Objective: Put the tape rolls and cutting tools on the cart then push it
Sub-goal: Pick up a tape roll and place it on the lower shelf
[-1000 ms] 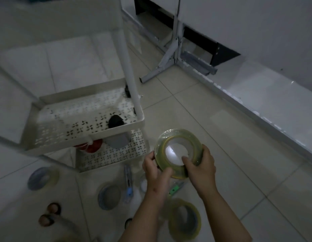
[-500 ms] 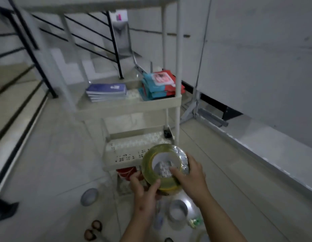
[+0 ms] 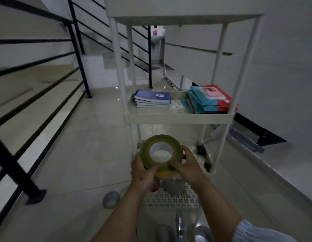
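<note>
Your left hand [image 3: 143, 173] and right hand [image 3: 185, 165] both curl round one yellowish tape roll [image 3: 159, 154], held up in front of the cart [image 3: 178, 117] near its middle shelf's front edge (blue books [image 3: 152, 98] sit on the shelf above).

Blue notebooks [image 3: 152, 100] and red-teal packets [image 3: 208, 100] sit apart beside a black railing [image 3: 78, 55].

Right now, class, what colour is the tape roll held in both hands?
Translucent yellowish-green tape roll, seen in the head view.
</note>
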`<state>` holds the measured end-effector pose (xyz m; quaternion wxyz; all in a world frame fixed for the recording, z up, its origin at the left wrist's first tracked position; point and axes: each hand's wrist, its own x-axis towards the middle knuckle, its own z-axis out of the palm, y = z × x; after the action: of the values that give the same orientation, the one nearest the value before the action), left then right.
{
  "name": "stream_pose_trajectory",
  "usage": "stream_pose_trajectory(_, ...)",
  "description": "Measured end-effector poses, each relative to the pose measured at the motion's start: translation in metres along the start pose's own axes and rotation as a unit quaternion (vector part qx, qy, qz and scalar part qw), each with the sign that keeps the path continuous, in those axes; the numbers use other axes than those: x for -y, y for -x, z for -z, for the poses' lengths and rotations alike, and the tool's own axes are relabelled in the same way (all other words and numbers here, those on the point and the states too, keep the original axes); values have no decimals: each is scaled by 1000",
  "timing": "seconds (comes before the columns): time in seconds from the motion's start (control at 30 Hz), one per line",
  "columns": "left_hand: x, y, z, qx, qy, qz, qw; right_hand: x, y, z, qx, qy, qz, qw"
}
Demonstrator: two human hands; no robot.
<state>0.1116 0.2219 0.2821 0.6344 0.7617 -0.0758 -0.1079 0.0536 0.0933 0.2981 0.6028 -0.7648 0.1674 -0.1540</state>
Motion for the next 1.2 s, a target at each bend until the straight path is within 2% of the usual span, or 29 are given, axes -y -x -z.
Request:
stream_pose_trajectory(0.2, 28, -55, -12, 23, -89, 21, 996, -28, -51, -8, 29, 17, -45, 998)
stream_pose_trajectory(0.3, 38, -74, -25, 11, -150, 18, 988, -42, -74, -10, 24, 21, -69, 997)
stream_pose_trajectory(0.47, 41, -95, -41, -28, -178, 52, 982, -59, -98, -16, 36, 11, -76, 996)
stream_pose_trajectory(0.67, 60, -109, -41, -40, -199, 48, 978, -74, -121, -26, 57, 22, -83, 995)
stream_pose_trajectory(0.93, 67, -119, -43, -52, -320, 25, 946, -87, -135, -39, 48, 43, -89, 994)
stream_pose_trajectory(1.1, 68, -122, -44, -63, -310, 19, 948, -89, -136, -41, 31, 43, -84, 995)
stream_pose_trajectory(1.2, 68, -122, -43, -75, -296, 11, 952, -91, -138, -44, 12, 41, -113, 993)
